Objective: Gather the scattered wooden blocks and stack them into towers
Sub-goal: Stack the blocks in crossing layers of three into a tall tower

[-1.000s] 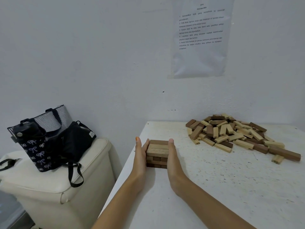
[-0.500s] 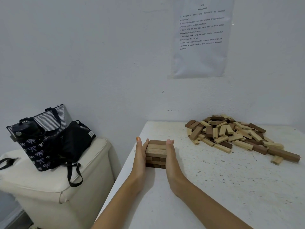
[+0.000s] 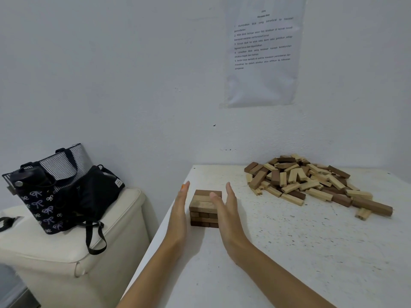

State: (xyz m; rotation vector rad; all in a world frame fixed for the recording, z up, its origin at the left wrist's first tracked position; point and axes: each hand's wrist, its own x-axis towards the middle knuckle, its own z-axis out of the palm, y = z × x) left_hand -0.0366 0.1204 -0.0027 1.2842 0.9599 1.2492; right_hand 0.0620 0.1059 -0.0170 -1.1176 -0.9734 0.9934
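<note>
left hand [image 3: 180, 211] and right hand [image 3: 227, 210], fingers straight and palms facing, flank the short block tower [image 3: 203, 204] at the table's [image 3: 289, 252] 9 o'clock edge; loose block pile [image 3: 311, 181] at the tower's 2 o'clock.

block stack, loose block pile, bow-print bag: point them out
block stack [image 3: 202, 203]: head view, light wood of the top layer.
loose block pile [image 3: 295, 178]: head view, middle of the heap.
bow-print bag [image 3: 42, 207]: head view, front panel.

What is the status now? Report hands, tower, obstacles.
Left hand open, flat left of tower. Right hand open, right of it. Tower low, upright. Loose pile back right, nothing between.
</note>
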